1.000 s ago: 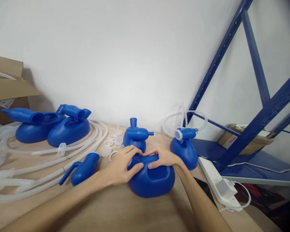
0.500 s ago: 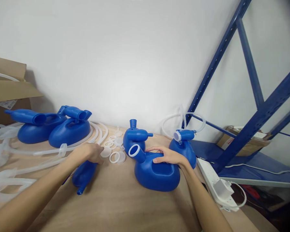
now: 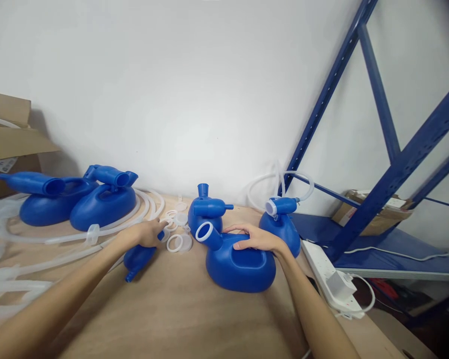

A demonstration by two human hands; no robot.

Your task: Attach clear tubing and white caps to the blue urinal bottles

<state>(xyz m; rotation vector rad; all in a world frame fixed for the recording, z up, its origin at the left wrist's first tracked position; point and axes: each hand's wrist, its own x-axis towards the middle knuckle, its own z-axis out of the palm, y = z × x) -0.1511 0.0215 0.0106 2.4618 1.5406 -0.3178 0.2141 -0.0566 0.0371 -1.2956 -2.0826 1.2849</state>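
My right hand (image 3: 252, 238) is closed round the handle of a blue urinal bottle (image 3: 240, 275), which rests upright on the table. A white ring (image 3: 204, 231) lines the mouth of its slanted neck, which points up and to the left. My left hand (image 3: 149, 233) grips a blue funnel piece (image 3: 139, 259) from above. The funnel's narrow spout points down toward me, and my fingers cover much of its upper part. Beside that hand lie several white sealing rings (image 3: 174, 243) and clear round caps (image 3: 186, 242).
Behind stands another blue bottle (image 3: 200, 223) with a funnel across it. A third bottle (image 3: 284, 234) with a hose is at right, near a power strip (image 3: 331, 276) and blue shelf frame (image 3: 381, 172). Leftward lie two bottles (image 3: 103, 207), clear tubes (image 3: 52, 262) and a cardboard box (image 3: 18, 142).
My left hand has moved slightly right, toward the rings, and the funnel piece has turned and shifted with it. My right hand stays on the bottle. The whole view has shifted a little.
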